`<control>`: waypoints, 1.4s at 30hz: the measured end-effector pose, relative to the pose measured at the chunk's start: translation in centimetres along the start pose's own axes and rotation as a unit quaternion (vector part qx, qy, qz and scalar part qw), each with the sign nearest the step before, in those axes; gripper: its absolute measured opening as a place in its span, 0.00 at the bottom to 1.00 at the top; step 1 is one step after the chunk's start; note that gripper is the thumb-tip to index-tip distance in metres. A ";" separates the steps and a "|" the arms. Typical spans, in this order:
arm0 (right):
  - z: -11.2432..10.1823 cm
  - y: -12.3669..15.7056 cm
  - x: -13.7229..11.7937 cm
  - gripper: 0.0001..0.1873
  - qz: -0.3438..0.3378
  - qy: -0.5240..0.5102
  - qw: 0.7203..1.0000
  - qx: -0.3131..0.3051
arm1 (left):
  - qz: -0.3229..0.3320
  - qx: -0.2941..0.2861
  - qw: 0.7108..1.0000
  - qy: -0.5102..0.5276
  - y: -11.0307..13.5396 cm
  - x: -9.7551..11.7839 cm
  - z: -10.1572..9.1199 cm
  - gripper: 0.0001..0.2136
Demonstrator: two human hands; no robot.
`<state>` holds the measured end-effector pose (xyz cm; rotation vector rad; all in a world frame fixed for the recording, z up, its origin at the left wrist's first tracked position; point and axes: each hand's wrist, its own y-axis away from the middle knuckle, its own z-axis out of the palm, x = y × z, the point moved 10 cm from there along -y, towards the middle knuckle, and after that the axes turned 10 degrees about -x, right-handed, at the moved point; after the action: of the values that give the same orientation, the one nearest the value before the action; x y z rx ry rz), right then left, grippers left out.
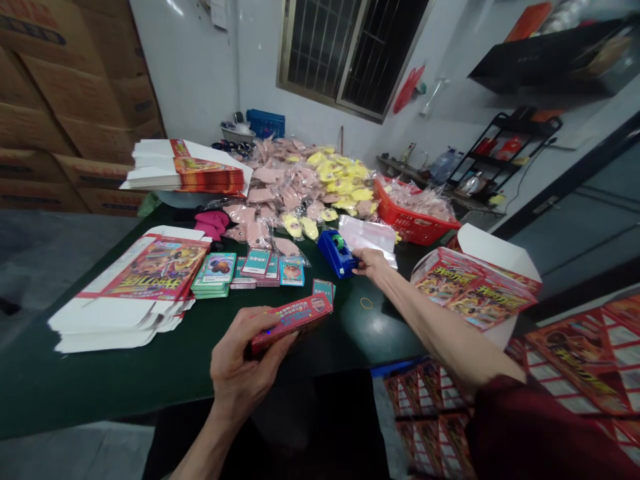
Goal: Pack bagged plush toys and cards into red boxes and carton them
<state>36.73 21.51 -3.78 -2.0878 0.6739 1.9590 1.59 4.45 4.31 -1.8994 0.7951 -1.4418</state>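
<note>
My left hand (240,363) is closed around a flat red printed box (293,320), held just above the near edge of the dark green table (100,373). My right hand (369,262) reaches forward to the blue tape dispenser (336,252) and its fingers pinch at the dispenser's right end. A clear plastic bag (370,233) lies right behind that hand. Small stacks of cards (260,267) sit in a row left of the dispenser.
Flat unfolded cartons (135,287) are stacked at left and at the back (187,167). A heap of pink and yellow bagged items (305,180) fills the table's middle, with a red basket (410,223) beside it. An open carton of red boxes (475,287) stands at right. A rubber band (367,303) lies loose.
</note>
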 end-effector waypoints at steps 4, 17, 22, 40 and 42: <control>-0.4 1.9 1.1 0.17 0.032 -0.009 0.999 0.014 | -0.005 0.006 1.000 -0.001 0.1 -0.2 -0.1 0.15; 0.1 3.7 6.2 0.15 0.008 0.080 0.997 0.012 | 0.006 0.012 1.000 0.010 0.1 -0.1 -0.1 0.18; 1.0 6.2 4.3 0.10 -0.082 0.138 0.987 0.025 | 0.002 0.006 1.000 0.015 0.0 0.0 0.0 0.17; 9.9 26.0 -2.2 0.16 -0.134 -0.161 0.957 -0.200 | 0.021 -0.019 1.000 -0.013 -0.7 1.7 -0.1 0.13; 9.9 25.8 -2.0 0.17 -0.122 -0.166 0.959 -0.194 | 0.020 -0.024 0.999 -0.025 -0.6 1.8 0.0 0.13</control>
<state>16.09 3.68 1.37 -1.8412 -0.0375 2.3508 2.09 3.47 5.86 -1.9360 0.8468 -1.3577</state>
